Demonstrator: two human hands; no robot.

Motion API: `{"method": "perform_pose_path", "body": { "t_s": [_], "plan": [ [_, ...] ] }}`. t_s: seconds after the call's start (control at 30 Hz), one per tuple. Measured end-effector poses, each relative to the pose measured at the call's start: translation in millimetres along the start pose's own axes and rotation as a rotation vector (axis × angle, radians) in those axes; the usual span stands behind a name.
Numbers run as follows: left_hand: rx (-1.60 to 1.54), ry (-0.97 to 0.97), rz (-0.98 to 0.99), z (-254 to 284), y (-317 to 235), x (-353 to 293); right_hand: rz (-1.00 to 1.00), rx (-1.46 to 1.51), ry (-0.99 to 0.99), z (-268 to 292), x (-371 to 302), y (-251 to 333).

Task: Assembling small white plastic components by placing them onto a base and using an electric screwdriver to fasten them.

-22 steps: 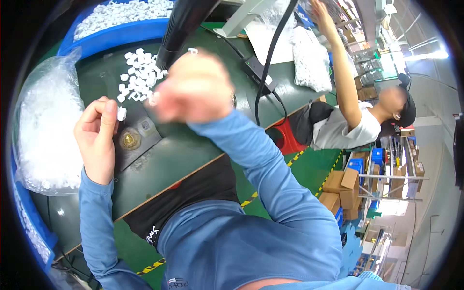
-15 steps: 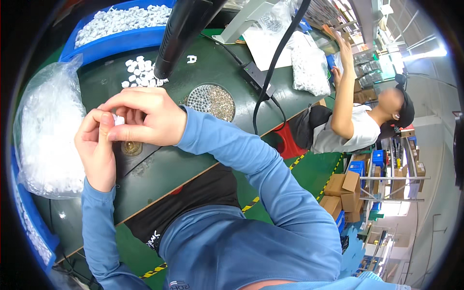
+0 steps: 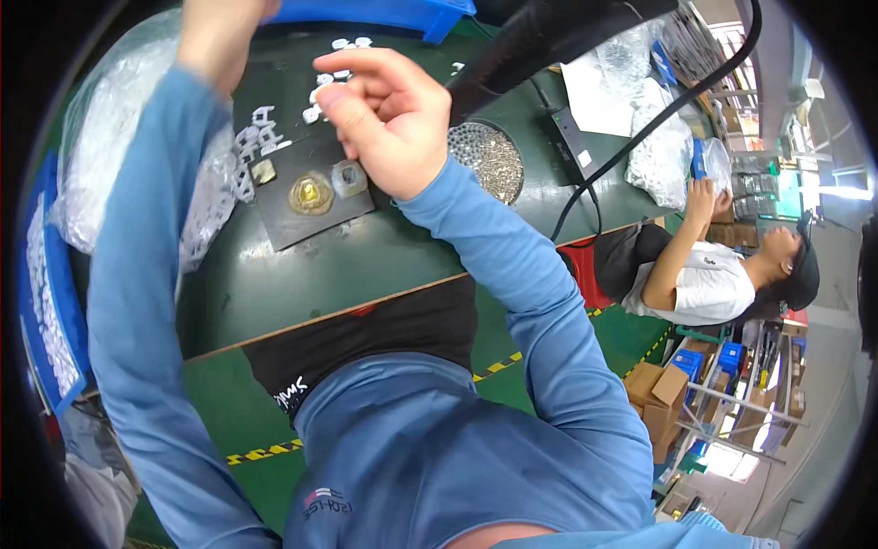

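My left hand (image 3: 219, 38) reaches to the far left side of the bench, its fingers cut off by the top edge. My right hand (image 3: 395, 119) hovers over the bench with index finger and thumb apart and the other fingers curled. Small white plastic pieces (image 3: 340, 44) lie scattered beyond and beside its fingertips, partly hidden by it. Below is a dark flat plate (image 3: 291, 231) bearing a round brass-coloured fixture (image 3: 311, 193) and a translucent square block (image 3: 348, 179). A small pale block (image 3: 263, 172) sits at the plate's left edge, near pale openwork pieces (image 3: 262, 133).
A round dish of small metal parts (image 3: 498, 169) stands right of my hand. Clear bags (image 3: 110, 156) and a blue bin (image 3: 53, 302) are at left; another blue bin (image 3: 380, 13) is at the back. A black arm (image 3: 540, 57) and cable cross above. A co-worker (image 3: 709, 284) sits at right.
My hands were together around a small white piece; now they are apart. The left has gone up and away, and the right has moved rightward, uncovering the plate. The view has shifted.
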State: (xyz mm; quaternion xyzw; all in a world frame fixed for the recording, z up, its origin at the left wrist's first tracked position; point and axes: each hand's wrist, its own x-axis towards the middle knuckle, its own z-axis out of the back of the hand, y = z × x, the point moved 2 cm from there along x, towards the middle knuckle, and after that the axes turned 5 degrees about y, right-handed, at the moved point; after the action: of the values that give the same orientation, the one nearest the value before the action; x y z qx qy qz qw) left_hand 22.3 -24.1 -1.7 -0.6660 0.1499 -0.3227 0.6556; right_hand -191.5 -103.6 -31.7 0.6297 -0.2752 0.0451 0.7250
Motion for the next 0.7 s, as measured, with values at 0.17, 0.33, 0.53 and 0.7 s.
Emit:
{"method": "perform_pose_path", "body": {
  "t_s": [0.17, 0.33, 0.53, 0.7],
  "plan": [
    [0.374, -0.243, -0.261, -7, 12, 85, -0.016, -0.013, -0.022, 0, 3, 2],
    [0.601, -0.018, -0.545, -20, 15, 5, 0.049, -0.626, 0.091, 16, 2, -3],
    [0.823, 0.237, -0.516, 3, 42, -82, 0.022, -1.018, 0.277, 7, -2, -18],
    [1.013, 0.269, -0.500, 17, 45, -90, -0.062, -0.932, 0.291, 8, 2, -13]
  ]
}}
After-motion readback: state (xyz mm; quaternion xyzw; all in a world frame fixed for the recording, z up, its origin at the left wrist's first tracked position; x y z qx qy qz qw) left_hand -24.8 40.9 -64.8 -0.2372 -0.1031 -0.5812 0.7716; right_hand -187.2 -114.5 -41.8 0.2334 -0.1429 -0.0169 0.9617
